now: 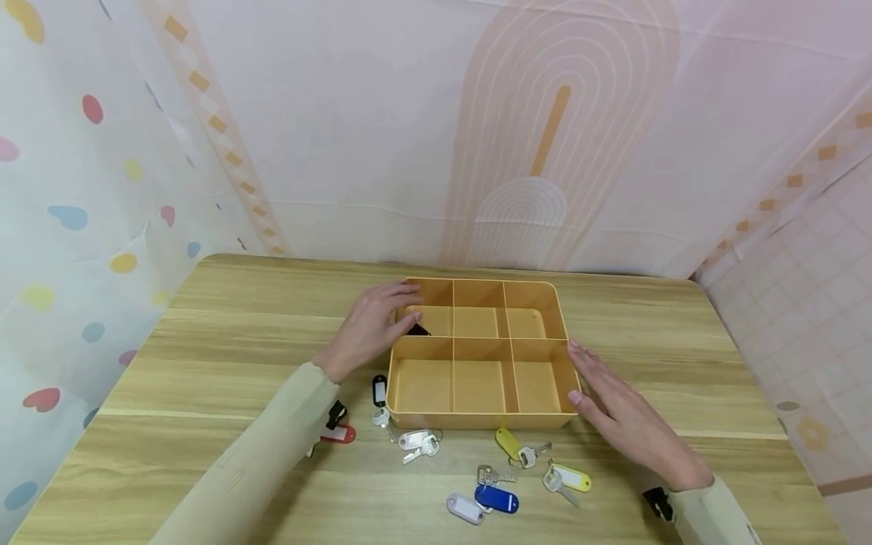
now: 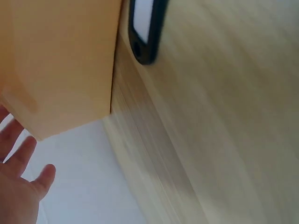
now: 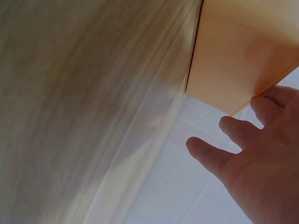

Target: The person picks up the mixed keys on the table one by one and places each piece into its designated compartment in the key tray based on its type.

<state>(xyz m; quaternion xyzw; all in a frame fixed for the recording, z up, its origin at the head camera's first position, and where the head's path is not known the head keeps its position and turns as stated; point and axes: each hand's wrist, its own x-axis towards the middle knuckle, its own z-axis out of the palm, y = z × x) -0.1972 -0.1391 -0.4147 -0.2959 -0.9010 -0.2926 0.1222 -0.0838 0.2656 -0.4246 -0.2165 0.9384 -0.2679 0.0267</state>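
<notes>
A yellow-orange organizer box (image 1: pixel 480 418) with two rows of compartments sits on the wooden table. My left hand (image 1: pixel 371 322) reaches over its back left corner, fingers loosely bent above the back left compartment. A small black object (image 1: pixel 418 330), partly hidden by the thumb, shows in that compartment. In the left wrist view, the fingers (image 2: pixel 22 156) are spread near the box's upper edge with no object visible in them. At the right side, my right hand (image 1: pixel 623 405) has its fingers extended along the rim; the right wrist view shows fingertips (image 3: pixel 262 107) right at the edge.
Keys with tags lie in front of the box: black (image 1: pixel 379 390), red (image 1: pixel 338 434), white (image 1: pixel 415 440), yellow (image 1: pixel 507 443), another yellow (image 1: pixel 572 477), blue (image 1: pixel 496 499) and pale purple (image 1: pixel 466 508). A printed cloth (image 1: pixel 381 136) hangs behind the table (image 1: pixel 225 341).
</notes>
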